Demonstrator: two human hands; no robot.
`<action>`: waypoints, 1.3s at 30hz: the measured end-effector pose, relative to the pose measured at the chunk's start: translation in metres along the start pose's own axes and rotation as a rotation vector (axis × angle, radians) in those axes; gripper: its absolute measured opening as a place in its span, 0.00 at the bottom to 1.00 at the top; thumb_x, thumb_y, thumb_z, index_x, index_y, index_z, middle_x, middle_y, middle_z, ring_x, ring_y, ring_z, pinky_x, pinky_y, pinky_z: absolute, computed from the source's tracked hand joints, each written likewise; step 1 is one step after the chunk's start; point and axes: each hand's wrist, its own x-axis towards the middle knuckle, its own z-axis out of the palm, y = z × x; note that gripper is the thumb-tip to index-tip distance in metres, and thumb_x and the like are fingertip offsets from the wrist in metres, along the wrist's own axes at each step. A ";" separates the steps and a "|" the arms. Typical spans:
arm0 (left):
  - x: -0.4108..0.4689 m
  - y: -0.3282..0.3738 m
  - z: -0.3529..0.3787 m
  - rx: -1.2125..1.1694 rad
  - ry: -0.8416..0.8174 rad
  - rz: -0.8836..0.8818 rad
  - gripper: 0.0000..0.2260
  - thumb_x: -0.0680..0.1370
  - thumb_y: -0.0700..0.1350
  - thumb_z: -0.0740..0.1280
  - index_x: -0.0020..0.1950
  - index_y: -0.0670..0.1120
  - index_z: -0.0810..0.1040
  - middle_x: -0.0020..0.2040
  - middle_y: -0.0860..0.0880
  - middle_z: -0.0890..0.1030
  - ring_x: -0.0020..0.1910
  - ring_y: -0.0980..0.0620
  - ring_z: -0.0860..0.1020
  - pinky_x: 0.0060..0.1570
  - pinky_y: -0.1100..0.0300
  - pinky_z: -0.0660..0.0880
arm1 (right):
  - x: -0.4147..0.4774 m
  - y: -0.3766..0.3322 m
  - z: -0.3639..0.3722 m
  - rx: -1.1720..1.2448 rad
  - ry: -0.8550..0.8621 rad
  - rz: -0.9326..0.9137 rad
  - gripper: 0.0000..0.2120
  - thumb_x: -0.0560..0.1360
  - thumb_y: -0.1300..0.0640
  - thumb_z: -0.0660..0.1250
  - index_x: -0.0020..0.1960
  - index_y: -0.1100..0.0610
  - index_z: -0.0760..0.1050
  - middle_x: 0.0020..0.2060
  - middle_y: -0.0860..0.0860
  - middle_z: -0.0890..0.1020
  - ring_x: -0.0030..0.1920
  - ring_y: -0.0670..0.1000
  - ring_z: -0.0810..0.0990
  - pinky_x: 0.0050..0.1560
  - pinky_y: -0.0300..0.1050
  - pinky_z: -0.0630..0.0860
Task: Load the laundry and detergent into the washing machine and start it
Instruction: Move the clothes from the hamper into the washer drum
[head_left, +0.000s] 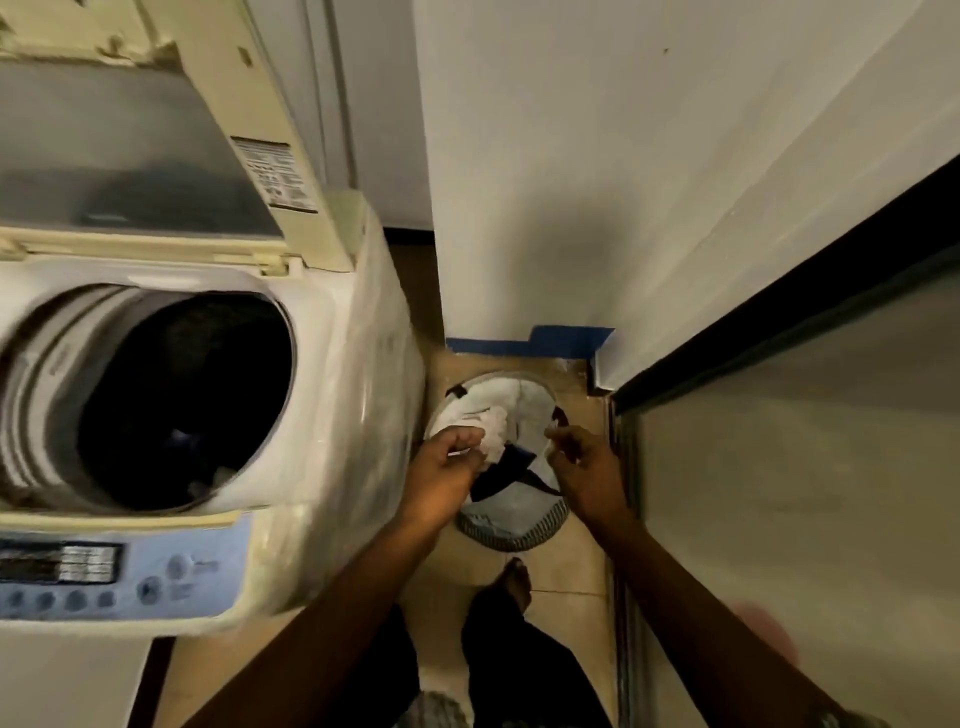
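Note:
A top-loading washing machine (322, 415) fills the left side, its lid (119, 150) raised and its dark drum (182, 405) holding a few clothes at the bottom. To its right on the floor stands a round laundry basket (514, 535) with white and dark clothes. My left hand (447, 467) is over the basket, closed on a white garment (493, 423). My right hand (582, 462) reaches into the basket's right side, fingers pinching the edge of a white cloth (535, 410).
The machine's blue control panel (130, 571) faces me at lower left. A white wall (571, 182) with blue tape (545, 340) at its base stands behind the basket. A dark-framed glass panel (805, 467) closes the right side. My foot (517, 579) is on the tiled floor.

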 end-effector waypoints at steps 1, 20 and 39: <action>0.012 -0.012 0.009 0.007 0.023 -0.031 0.09 0.80 0.38 0.69 0.59 0.47 0.84 0.58 0.49 0.85 0.57 0.51 0.83 0.51 0.60 0.77 | 0.013 0.014 0.004 -0.004 -0.025 0.030 0.15 0.74 0.54 0.71 0.59 0.57 0.82 0.56 0.52 0.86 0.60 0.54 0.84 0.62 0.55 0.81; 0.287 -0.258 0.099 0.351 0.040 -0.188 0.16 0.81 0.40 0.67 0.68 0.47 0.78 0.66 0.49 0.79 0.58 0.55 0.78 0.48 0.75 0.70 | 0.235 0.339 0.210 0.495 0.008 0.911 0.30 0.82 0.57 0.67 0.81 0.61 0.61 0.76 0.57 0.71 0.72 0.62 0.73 0.73 0.60 0.71; 0.424 -0.382 0.154 0.743 -0.166 -0.177 0.49 0.76 0.49 0.75 0.84 0.45 0.43 0.83 0.40 0.59 0.80 0.40 0.61 0.77 0.56 0.59 | 0.296 0.554 0.274 0.472 0.287 1.085 0.59 0.51 0.12 0.63 0.75 0.40 0.68 0.73 0.50 0.76 0.68 0.61 0.77 0.71 0.67 0.71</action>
